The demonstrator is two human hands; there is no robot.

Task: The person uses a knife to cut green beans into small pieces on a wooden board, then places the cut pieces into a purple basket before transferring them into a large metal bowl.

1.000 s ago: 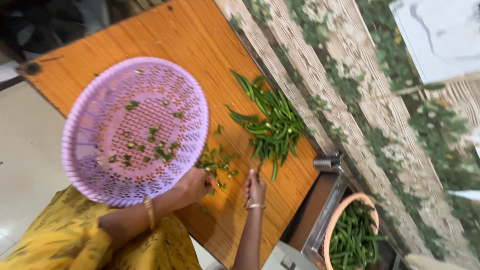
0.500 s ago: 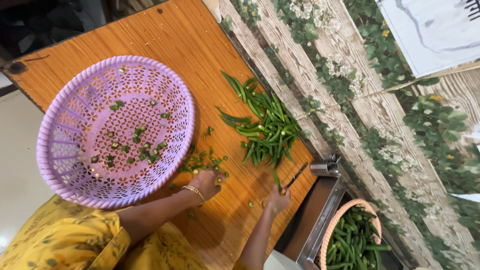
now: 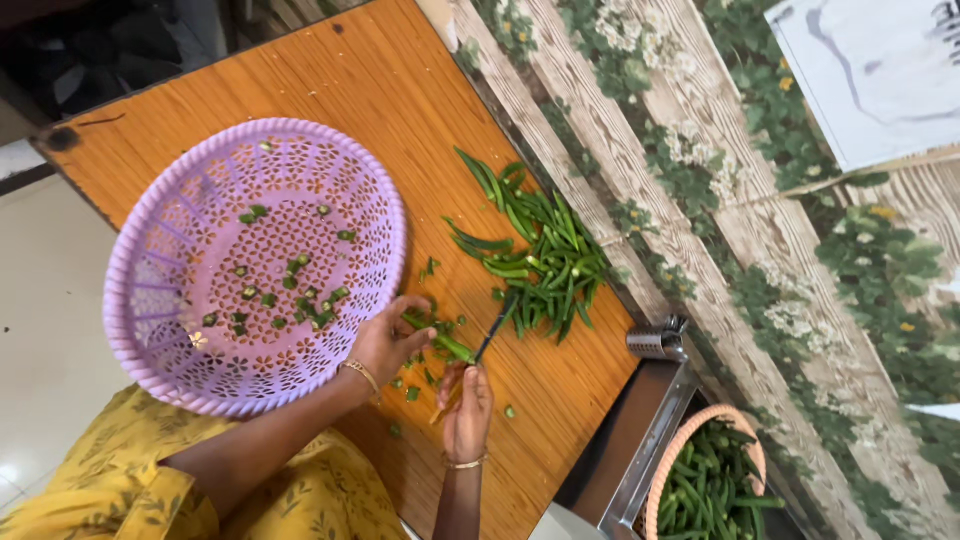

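My left hand (image 3: 388, 340) presses a green okra pod (image 3: 440, 341) down on the wooden table (image 3: 380, 110), right beside the rim of a purple perforated basket (image 3: 160, 330). My right hand (image 3: 466, 411) grips a dark-bladed knife (image 3: 495, 328) whose blade rests across that pod. Cut green pieces (image 3: 290, 295) lie scattered inside the basket and on the table around my hands. A pile of whole okra (image 3: 535, 255) lies just beyond the knife tip.
A pink basket full of okra (image 3: 705, 480) stands low at the right, past the table edge, next to a metal frame (image 3: 640, 440). A leaf-patterned wall (image 3: 760, 230) runs along the table's far side. Pale floor (image 3: 40, 300) lies to the left.
The view has shifted. My left hand now pins a pod instead of resting among the pieces, and my right hand has brought the knife blade onto it.
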